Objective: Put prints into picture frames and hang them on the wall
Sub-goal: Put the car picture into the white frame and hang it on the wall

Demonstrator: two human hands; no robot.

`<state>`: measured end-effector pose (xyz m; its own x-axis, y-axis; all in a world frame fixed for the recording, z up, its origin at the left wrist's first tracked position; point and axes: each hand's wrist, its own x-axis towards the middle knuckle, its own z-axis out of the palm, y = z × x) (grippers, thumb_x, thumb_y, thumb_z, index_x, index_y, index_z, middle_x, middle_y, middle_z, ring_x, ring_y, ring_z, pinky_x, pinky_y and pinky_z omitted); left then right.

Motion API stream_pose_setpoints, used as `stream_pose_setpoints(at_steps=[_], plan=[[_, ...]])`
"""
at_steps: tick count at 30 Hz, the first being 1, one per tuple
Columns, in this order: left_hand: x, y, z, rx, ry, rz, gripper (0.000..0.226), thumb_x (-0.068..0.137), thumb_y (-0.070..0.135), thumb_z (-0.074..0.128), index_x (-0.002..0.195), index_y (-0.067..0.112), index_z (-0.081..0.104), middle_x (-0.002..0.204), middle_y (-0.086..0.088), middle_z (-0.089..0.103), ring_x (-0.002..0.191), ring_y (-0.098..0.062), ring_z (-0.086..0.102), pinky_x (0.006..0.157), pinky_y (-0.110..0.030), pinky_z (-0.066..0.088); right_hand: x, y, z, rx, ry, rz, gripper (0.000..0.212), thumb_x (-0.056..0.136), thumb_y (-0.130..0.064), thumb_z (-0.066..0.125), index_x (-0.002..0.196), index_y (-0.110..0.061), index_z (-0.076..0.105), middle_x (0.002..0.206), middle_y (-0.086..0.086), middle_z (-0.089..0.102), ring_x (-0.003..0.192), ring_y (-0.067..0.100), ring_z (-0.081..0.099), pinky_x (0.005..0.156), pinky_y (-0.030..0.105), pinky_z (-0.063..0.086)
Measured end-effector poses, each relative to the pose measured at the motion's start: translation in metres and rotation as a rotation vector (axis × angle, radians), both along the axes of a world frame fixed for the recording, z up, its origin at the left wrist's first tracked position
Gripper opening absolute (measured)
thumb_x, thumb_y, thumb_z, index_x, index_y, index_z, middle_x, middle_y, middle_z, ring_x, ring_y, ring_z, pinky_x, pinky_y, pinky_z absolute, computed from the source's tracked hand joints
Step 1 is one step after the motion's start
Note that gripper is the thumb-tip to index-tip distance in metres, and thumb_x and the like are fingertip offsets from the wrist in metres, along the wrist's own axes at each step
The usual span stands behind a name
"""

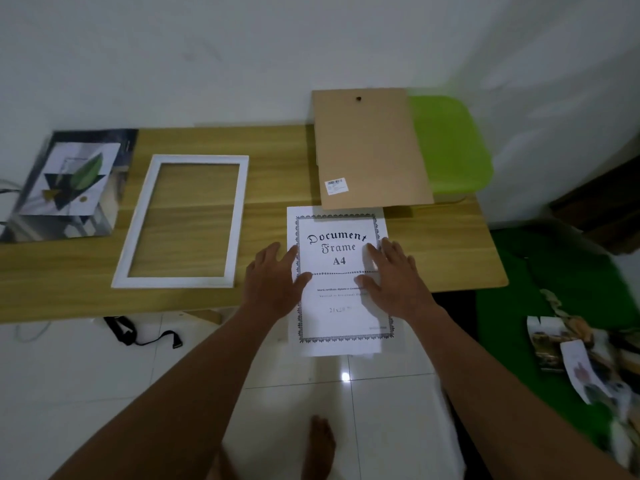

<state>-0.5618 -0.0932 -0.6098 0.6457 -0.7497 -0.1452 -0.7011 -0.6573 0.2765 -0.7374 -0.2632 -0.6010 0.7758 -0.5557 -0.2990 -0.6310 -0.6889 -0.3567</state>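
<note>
A white sheet printed "Document Frame A4" (337,258) lies on the wooden table (270,181), its lower half hanging past the front edge. My left hand (273,282) rests flat on its left side and my right hand (398,278) on its right side, fingers straight. An empty white picture frame (239,216) lies flat to the left. The brown backing board (367,147) lies behind the sheet, partly on a green box. A leaf-patterned print (72,181) sits at the table's far left.
A green plastic box (453,143) stands at the table's back right by the white wall. A green cloth (554,282) with loose photos (581,362) lies to the right. A black strap (138,336) lies on the tiled floor under the table edge.
</note>
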Motion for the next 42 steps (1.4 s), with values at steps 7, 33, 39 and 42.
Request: stream_pose_setpoints(at_steps=[7, 33, 39, 42], plan=[[0.008, 0.014, 0.030, -0.031, 0.032, -0.008, 0.068, 0.092, 0.054, 0.052, 0.149, 0.023, 0.035, 0.151, -0.013, 0.037, 0.139, -0.032, 0.033, 0.108, -0.046, 0.034, 0.016, 0.024, 0.039, -0.008, -0.059, 0.071, 0.063, 0.102, -0.036, 0.046, 0.156, -0.017, 0.019, 0.163, 0.009, 0.019, 0.151, 0.024, 0.013, 0.121, 0.044, 0.020], [0.292, 0.225, 0.097, -0.168, 0.023, 0.255, 0.052, 0.095, 0.042, 0.053, 0.141, 0.017, 0.049, 0.136, -0.010, 0.054, 0.123, -0.028, 0.052, 0.100, -0.040, 0.045, 0.336, 0.198, 0.104, 0.049, -0.098, 0.266, 0.059, 0.099, -0.031, 0.050, 0.154, -0.022, 0.028, 0.160, 0.003, 0.026, 0.144, 0.021, 0.031, 0.111, 0.039, 0.037], [0.392, 0.245, 0.069, -0.112, 0.040, 0.103, 0.042, 0.097, 0.033, 0.052, 0.135, 0.016, 0.053, 0.132, -0.012, 0.054, 0.121, -0.032, 0.051, 0.096, -0.041, 0.045, 0.431, 0.262, 0.057, 0.057, -0.098, 0.295, 0.058, 0.096, -0.026, 0.053, 0.149, -0.016, 0.033, 0.152, 0.007, 0.033, 0.137, 0.027, 0.039, 0.103, 0.039, 0.043], [0.429, 0.243, 0.050, -0.063, 0.024, 0.006, 0.041, 0.097, 0.031, 0.052, 0.136, 0.019, 0.052, 0.135, -0.012, 0.051, 0.120, -0.031, 0.051, 0.096, -0.041, 0.045, 0.462, 0.281, 0.036, 0.047, -0.132, 0.255, 0.055, 0.097, -0.035, 0.050, 0.146, -0.014, 0.037, 0.150, 0.008, 0.034, 0.133, 0.029, 0.041, 0.099, 0.039, 0.046]])
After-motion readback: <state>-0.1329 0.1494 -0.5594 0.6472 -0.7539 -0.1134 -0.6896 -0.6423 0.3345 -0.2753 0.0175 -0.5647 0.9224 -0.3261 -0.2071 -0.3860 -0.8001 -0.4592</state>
